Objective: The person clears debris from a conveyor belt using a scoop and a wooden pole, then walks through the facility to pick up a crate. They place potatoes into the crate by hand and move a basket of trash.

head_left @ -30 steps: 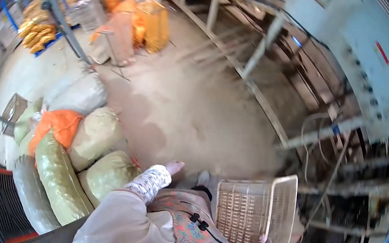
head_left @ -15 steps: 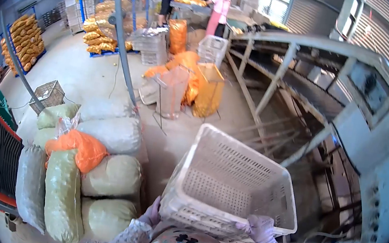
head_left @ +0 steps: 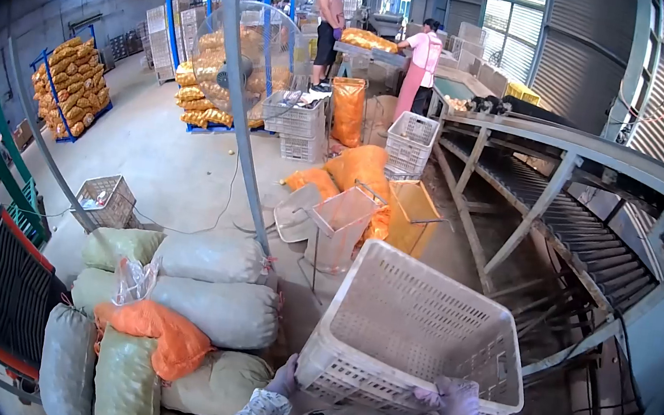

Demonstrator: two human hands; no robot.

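A white perforated plastic crate (head_left: 438, 302) is held in front of my body, its mouth tilted up. No contents show inside it. My left hand (head_left: 284, 376), in a lilac glove, is closed on the crate's near left corner. My right hand (head_left: 458, 407), gloved alike, grips the near rim towards the right, with fingers over the edge. To the left of the crate lie stuffed pale mesh sacks (head_left: 213, 311), with a loose orange mesh bag (head_left: 155, 333) on top.
A metal pole (head_left: 242, 105) rises behind the sacks. Beyond the crate are a bagging stand (head_left: 343, 217) and orange sacks (head_left: 363, 171). A roller conveyor (head_left: 586, 230) runs along the right. Two people work at a table (head_left: 377, 54) farther back.
My view has tilted up, so the background sits lower and more of the conveyor's rollers show. Both hands keep their hold on the crate, which appears slightly farther right and lower.
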